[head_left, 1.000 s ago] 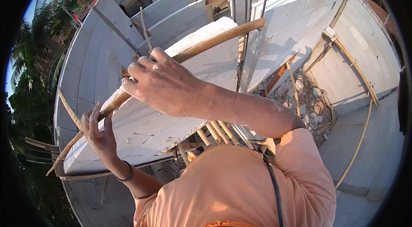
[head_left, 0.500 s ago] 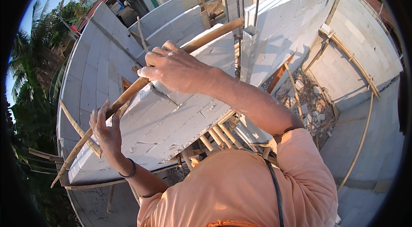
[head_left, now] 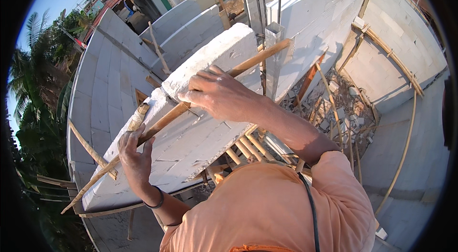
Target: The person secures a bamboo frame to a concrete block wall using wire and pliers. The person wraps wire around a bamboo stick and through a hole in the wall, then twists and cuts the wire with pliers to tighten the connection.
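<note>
Head view: left hand (head_left: 135,152) and right hand (head_left: 214,92) grip 1 wooden pole (head_left: 164,121); a white block wall (head_left: 183,141) shows behind it.

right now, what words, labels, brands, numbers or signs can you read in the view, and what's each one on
None that can be read.
The wooden pole in the left hand and right hand, the white block wall and the orange shirt show no legible lettering.
Any marks on the distant buildings are too small to read.
</note>
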Demonstrator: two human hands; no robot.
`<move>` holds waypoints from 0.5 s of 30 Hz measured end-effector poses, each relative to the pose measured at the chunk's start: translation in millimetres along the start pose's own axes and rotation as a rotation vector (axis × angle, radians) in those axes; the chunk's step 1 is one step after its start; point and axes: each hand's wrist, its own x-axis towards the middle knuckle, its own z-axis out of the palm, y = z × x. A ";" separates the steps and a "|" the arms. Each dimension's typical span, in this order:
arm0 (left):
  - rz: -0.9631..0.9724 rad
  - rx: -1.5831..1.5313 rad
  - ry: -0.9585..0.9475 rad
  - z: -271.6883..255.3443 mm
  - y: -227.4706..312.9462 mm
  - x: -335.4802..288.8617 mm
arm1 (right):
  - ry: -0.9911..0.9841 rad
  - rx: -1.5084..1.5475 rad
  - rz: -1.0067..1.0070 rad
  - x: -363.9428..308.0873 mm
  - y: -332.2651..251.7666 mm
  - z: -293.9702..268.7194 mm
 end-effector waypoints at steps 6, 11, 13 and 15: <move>0.097 -0.048 0.001 6.1 -5.5 5.2 | 0.054 0.002 0.006 -4.0 6.1 4.1; 0.140 -0.029 -0.012 10.6 -16.1 3.1 | 0.632 0.073 0.164 -53.7 -3.8 5.2; 0.070 -0.071 -0.073 13.8 -17.7 5.8 | 0.827 0.140 0.335 -84.6 -6.2 12.7; 0.037 -0.159 -0.106 17.9 -15.7 8.6 | 0.968 0.445 0.635 -95.5 -7.4 28.9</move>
